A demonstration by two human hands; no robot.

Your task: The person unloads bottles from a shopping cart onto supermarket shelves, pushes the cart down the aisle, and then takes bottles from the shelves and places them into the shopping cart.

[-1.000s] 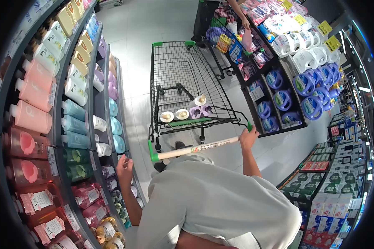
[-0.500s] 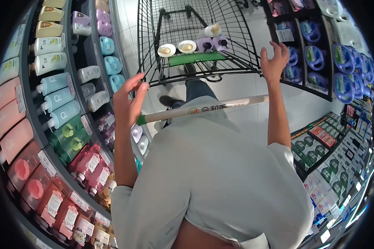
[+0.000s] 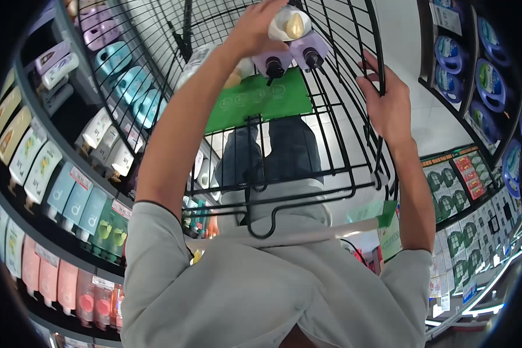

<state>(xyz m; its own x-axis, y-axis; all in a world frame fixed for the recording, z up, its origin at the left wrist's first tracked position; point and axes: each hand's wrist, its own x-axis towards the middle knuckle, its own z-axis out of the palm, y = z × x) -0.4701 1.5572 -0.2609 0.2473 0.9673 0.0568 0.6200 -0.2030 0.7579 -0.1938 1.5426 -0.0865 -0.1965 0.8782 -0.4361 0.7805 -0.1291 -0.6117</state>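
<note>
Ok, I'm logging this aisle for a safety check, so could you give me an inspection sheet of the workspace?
Surface: wire cart basket with a green panel at its near end.
Things: white bottle with gold top; two purple bottles with black tops; pale containers, partly hidden.
Clutter: nothing seen.
Hands: left hand at the white bottle, grip unclear; right hand at the basket's side rim.
Cables: thin dark strand near the handle; cannot tell if a cable.
Surroundings: shelved bottles left, shelved purple jugs right.

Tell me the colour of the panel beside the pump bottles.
The panel is green, clearest in the head view.
</note>
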